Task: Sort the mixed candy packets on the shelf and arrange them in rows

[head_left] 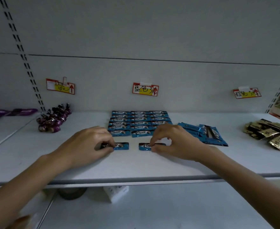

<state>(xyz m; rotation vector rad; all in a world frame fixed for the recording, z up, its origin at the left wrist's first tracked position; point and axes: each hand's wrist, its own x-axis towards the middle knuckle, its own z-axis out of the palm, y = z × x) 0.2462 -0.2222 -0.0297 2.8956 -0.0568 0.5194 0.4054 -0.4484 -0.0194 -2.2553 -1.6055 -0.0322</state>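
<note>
Left hand pinches a Choco packet, right hand pinches a second packet, both lying crosswise, and I see the sorted rows just beyond my knuckles.

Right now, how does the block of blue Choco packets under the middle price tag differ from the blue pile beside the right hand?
The block lies flat in three neat columns, labels readable; the pile is loose, its packets overlapping at mixed angles. The block sits farther back; the pile lies to its right, nearer the gold packets. Both are blue wrappers on the white shelf.
</note>
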